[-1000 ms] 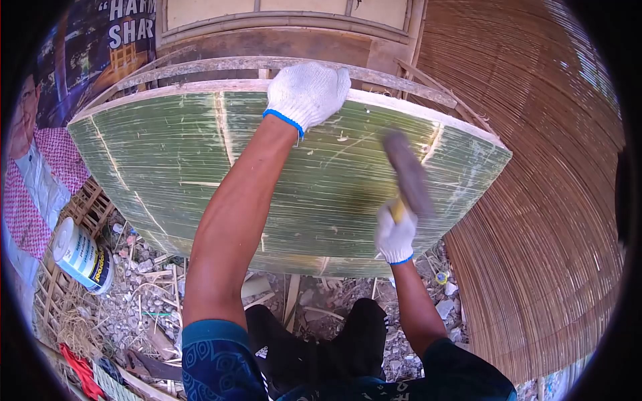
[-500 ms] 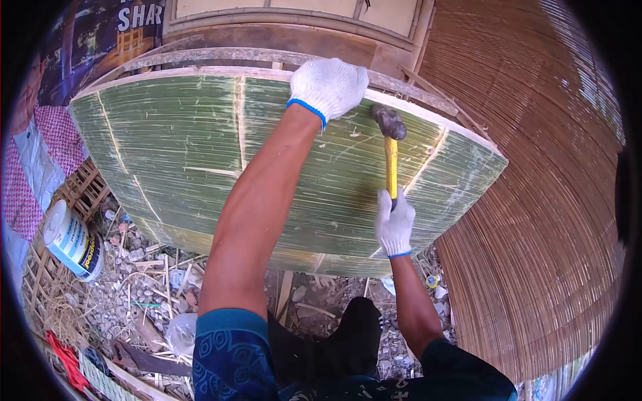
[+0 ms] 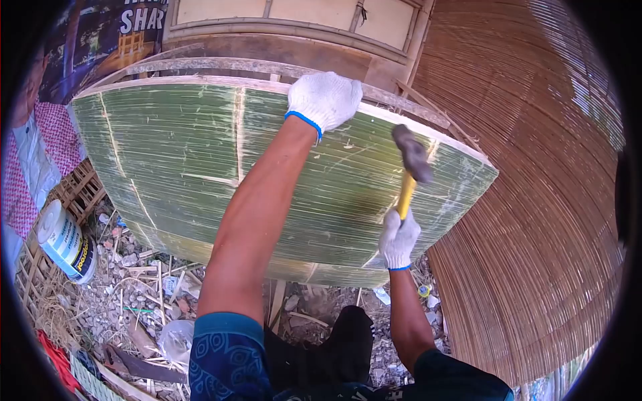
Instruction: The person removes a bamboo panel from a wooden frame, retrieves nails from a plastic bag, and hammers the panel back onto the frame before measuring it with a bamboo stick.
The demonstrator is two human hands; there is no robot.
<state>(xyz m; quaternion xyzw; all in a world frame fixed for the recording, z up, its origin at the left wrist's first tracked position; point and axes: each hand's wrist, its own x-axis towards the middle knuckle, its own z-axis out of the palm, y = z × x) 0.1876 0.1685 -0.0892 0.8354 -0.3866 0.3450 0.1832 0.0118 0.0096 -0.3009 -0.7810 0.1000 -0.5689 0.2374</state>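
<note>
Green split-bamboo panel [image 3: 167, 147], head view: in front, under both arms. Gloved left hand [image 3: 324, 101] over its top edge, fingers hidden, can't tell grip. Gloved right hand [image 3: 400, 242] closed around yellow-handled hammer [image 3: 413, 158]; hammer head now farther from left hand, probably between blows.
</note>
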